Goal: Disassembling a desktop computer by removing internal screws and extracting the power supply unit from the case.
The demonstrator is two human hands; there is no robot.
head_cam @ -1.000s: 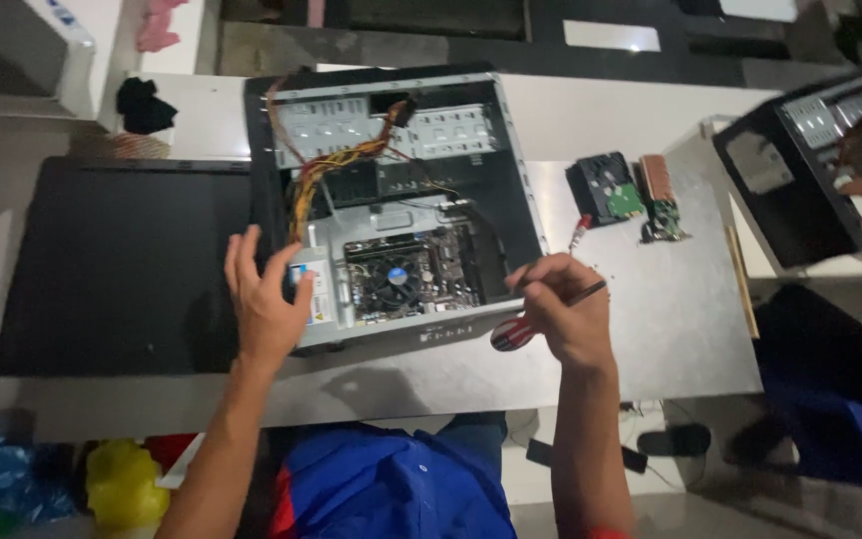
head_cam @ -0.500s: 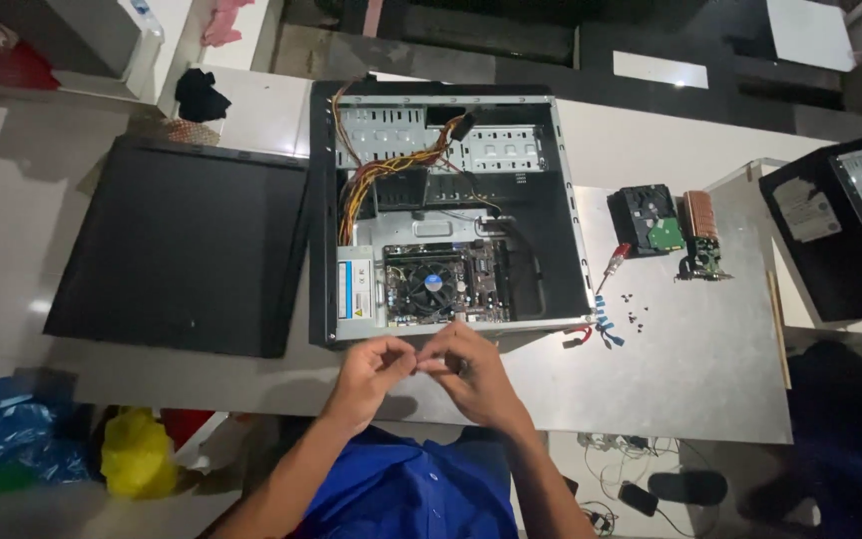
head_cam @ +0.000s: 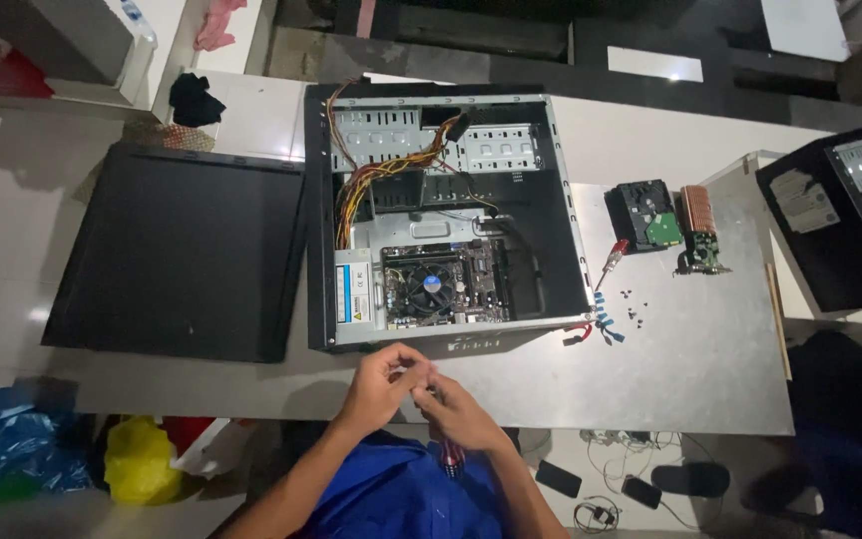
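Observation:
An open black computer case (head_cam: pixel 321 215) lies on the grey table (head_cam: pixel 690 374), showing its motherboard with a round fan (head_cam: pixel 431 287), a power supply and a bundle of yellow and red wires (head_cam: pixel 371 180). My two hands meet just in front of the case, at the table's near edge. My right hand (head_cam: pixel 461 411) grips a screwdriver with a red and black striped handle (head_cam: pixel 451 457) that points down toward my lap. My left hand (head_cam: pixel 381 384) pinches the screwdriver's upper end; anything small between the fingers is hidden.
The case's black side panel (head_cam: pixel 177 255) lies to the left. Right of the case sit a hard drive (head_cam: pixel 646 215), a graphics card (head_cam: pixel 700 230), a small red screwdriver (head_cam: pixel 613 262), loose screws (head_cam: pixel 631 304) and blue connectors (head_cam: pixel 603 324). A second open case (head_cam: pixel 835 230) stands far right.
My left hand has come off the case and my right hand has left its front corner. Both have drawn back and joined on the screwdriver at the table's near edge.

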